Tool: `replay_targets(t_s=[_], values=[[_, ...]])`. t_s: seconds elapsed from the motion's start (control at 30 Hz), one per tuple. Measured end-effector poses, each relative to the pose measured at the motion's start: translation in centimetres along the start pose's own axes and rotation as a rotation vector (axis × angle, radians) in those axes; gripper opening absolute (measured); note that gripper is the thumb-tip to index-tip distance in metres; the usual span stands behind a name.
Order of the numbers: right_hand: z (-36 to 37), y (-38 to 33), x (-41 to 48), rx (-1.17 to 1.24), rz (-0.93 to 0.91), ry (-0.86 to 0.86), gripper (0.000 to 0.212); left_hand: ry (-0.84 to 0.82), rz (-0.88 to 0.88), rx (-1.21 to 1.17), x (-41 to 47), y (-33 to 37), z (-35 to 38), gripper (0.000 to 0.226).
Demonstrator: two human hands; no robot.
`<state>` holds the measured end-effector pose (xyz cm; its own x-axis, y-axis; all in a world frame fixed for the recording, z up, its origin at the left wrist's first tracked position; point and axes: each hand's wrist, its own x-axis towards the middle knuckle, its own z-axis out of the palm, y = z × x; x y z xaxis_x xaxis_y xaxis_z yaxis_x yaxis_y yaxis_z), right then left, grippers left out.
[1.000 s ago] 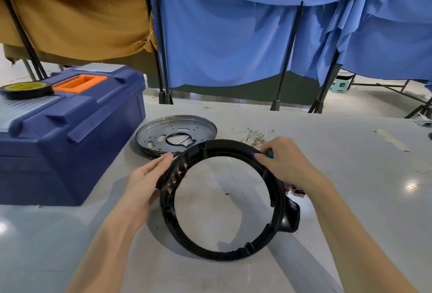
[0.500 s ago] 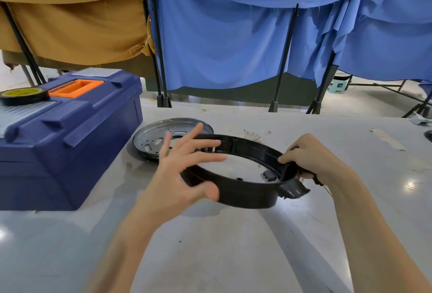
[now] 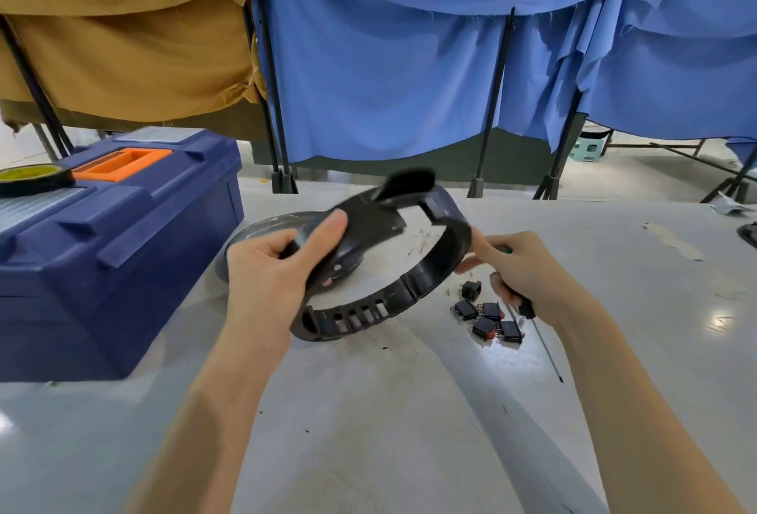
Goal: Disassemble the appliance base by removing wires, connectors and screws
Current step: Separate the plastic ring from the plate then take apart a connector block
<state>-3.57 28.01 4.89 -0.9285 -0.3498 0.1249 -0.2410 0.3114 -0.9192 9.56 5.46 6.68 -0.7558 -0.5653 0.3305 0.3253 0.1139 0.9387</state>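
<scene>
your left hand (image 3: 270,267) gripped the ring (image 3: 442,259) on its left side, thumb over the top face and fingers curled under it. the ring was off the table (image 3: 368,431), tilted, with its near edge low and its spout-like tab up at the far side. it was blurred, so its finer detail could not be read.

your right hand (image 3: 520,267) was clenched round the screwdriver (image 3: 540,343), whose shaft pointed down and toward you, the tip close to the table. that hand's front fingers reached to the ring's right wall; whether they pressed it or only brushed it you could not tell from the blur.

four switches (image 3: 484,327) lay in a cluster on the table just under your right hand, and one more black part (image 3: 471,290) sat beside them. a metal plate (image 3: 250,235) lay on the table behind the ring, partly hidden by your left hand. small metal bits (image 3: 418,247) showed through the ring's opening. the toolbox (image 3: 123,267) stood at the left with a tape roll (image 3: 32,177) on its lid.
</scene>
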Motion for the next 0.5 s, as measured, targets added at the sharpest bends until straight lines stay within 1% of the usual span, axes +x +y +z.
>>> replay_targets(t_s=[0.03,0.07,0.1,0.13,0.2,0.27,0.33,0.43,0.5], values=[[0.0,0.0,0.0,0.008,-0.011,-0.002,0.045,0.017,-0.051,-0.024,0.4,0.1,-0.1,0.076],[0.0,0.0,0.0,0.022,-0.017,-0.002,0.045,0.028,-0.096,-0.042,0.7,0.1,-0.2,0.074],[0.0,-0.1,0.0,0.029,-0.024,-0.005,0.042,0.040,-0.138,-0.060,1.0,0.3,-0.2,0.066],[0.0,-0.1,-0.1,0.024,-0.031,-0.010,0.035,0.051,-0.179,-0.076,1.2,0.5,-0.2,0.058],[0.1,0.1,-0.2,0.008,-0.032,-0.025,0.015,0.074,-0.247,-0.107,1.4,0.7,-0.1,0.052],[0.1,0.3,-0.1,0.025,-0.027,-0.040,0.008,0.099,-0.294,-0.141,1.6,0.7,0.0,0.049],[0.1,0.5,0.0,0.056,-0.021,-0.067,0.013,0.116,-0.328,-0.165,1.8,0.6,-0.1,0.045],[0.0,0.6,0.2,0.104,0.004,-0.086,0.030,0.136,-0.369,-0.198,2.0,0.4,-0.2,0.041],[0.0,0.7,0.3,0.106,0.016,-0.077,0.039,0.158,-0.402,-0.217,2.1,0.4,-0.3,0.046]])
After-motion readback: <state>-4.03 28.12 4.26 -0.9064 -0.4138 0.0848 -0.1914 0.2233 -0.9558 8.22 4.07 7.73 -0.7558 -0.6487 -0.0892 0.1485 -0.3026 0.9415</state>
